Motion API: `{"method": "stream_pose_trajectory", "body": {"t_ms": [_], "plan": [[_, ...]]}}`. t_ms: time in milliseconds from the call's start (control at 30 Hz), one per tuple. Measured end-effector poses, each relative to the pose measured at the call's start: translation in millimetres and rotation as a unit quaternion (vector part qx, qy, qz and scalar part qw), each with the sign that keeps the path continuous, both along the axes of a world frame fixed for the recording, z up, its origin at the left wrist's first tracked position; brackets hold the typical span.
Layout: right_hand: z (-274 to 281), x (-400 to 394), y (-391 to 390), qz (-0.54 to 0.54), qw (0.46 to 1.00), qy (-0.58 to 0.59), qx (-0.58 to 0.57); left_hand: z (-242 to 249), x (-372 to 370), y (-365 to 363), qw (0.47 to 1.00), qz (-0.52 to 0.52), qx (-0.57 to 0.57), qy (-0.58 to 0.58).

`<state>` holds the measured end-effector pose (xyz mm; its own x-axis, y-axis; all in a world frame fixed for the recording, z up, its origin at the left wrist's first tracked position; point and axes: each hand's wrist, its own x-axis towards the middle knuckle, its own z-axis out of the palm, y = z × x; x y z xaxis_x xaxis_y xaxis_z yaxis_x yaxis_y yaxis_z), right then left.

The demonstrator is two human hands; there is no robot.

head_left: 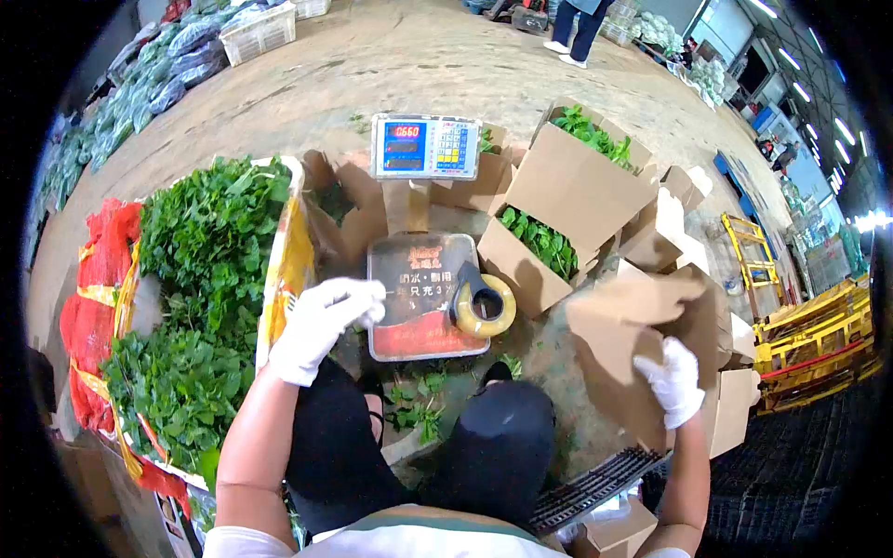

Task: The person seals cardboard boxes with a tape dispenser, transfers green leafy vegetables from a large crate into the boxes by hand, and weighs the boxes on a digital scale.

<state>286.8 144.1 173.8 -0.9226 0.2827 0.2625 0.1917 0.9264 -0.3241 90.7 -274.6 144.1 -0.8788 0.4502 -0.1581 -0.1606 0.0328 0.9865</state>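
Note:
My left hand (pixel 327 325), in a white glove, hovers between the crate of greens and the scale. Its fingers are loosely bent, slightly apart, with nothing visible in them. On the scale platform (pixel 409 260) lies a tape dispenser with a roll of yellowish tape (pixel 498 327). The scale's display (pixel 405 132) reads 0.660. At the right, my gloved right hand (pixel 673 383) grips the side of an open cardboard box (pixel 614 358); the box's upper flaps are blurred. Leafy green bunches (pixel 209 232) fill the white crate (pixel 290 186) at my left.
Beyond the scale stand a cardboard box with greens (pixel 572 191) and a lower one (pixel 526 274). Red mesh sacks (pixel 98 251) flank the crate. Yellow metal frames (pixel 809 339) stand at the right. Loose leaves (pixel 419 409) lie between my knees. A person (pixel 579 28) stands at the back.

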Motion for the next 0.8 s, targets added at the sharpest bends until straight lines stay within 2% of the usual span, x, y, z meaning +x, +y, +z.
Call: {"method": "stream_pose_trajectory", "body": {"t_ms": [33,67,100,133,167,200,233,267,333,367,400,433,467,500,567,633,700,733,767,800], "plan": [[21.0,-7.7,-20.6,0.029,0.998,0.046,-0.012,-0.6,0.4,0.6,0.999,0.023,0.019,0.019],[34.2,-13.3,-31.2,0.070,0.994,0.058,0.056,1.3,0.6,0.2,0.998,0.043,0.042,0.015],[55.2,-24.9,-63.5,0.060,0.988,0.041,0.136,7.5,2.7,1.7,0.996,0.064,0.045,0.031],[62.4,-35.6,-85.6,0.086,0.985,0.042,0.142,17.1,8.1,5.3,0.995,0.079,0.049,0.029],[66.3,-48.3,-103.7,0.214,0.941,0.105,0.242,25.0,12.0,6.7,0.994,0.095,0.053,0.029],[68.2,-59.8,-127.0,0.222,0.921,0.044,0.317,25.1,11.4,3.9,0.995,0.070,0.054,0.047],[68.4,-73.2,-149.6,0.231,0.926,0.008,0.297,30.6,13.6,2.6,0.995,0.042,0.051,0.068],[69.6,-82.6,-169.8,0.290,0.909,0.023,0.298,35.9,16.4,1.9,0.995,0.028,0.057,0.079],[65.7,-106.0,-207.7,0.349,0.877,-0.065,0.324,46.0,20.9,1.6,0.995,-0.001,0.060,0.074],[56.4,-119.1,-220.7,0.385,0.854,-0.064,0.344,62.7,24.1,7.9,0.998,0.019,0.033,0.057],[46.5,-132.0,-233.1,0.415,0.852,-0.051,0.315,53.4,14.9,10.9,0.997,0.038,0.001,0.074],[37.4,-143.7,-243.2,0.437,0.832,-0.048,0.338,33.5,-1.2,14.2,0.994,0.056,-0.032,0.091],[26.7,-157.6,-245.4,0.477,0.817,-0.002,0.325,2.8,-26.9,10.3,0.983,0.080,-0.087,0.142],[22.7,-171.6,-248.4,0.461,0.817,0.016,0.346,-11.5,-43.0,8.0,0.966,0.137,-0.166,0.140],[27.9,-194.4,-234.6,0.425,0.863,0.145,0.230,-10.5,-55.1,-8.6,0.991,0.085,-0.057,0.084],[16.9,-202.6,-202.6,0.333,0.866,0.373,0.026,-31.6,-65.6,-19.8,0.985,0.123,-0.072,0.097],[-17.8,-197.7,-162.6,0.160,0.896,0.367,-0.190,-54.2,-71.9,-30.1,0.983,0.154,-0.070,0.076],[-48.3,-194.5,-142.9,0.060,0.886,0.306,-0.342,-66.0,-75.0,-33.4,0.986,0.156,-0.053,0.039],[-88.4,-191.6,-123.3,-0.043,0.842,0.236,-0.483,-80.1,-79.3,-37.2,0.987,0.159,-0.038,0.002],[-140.9,-188.3,-101.3,-0.069,0.887,0.209,-0.407,-101.8,-87.1,-40.8,0.982,0.174,-0.071,0.008]]}}
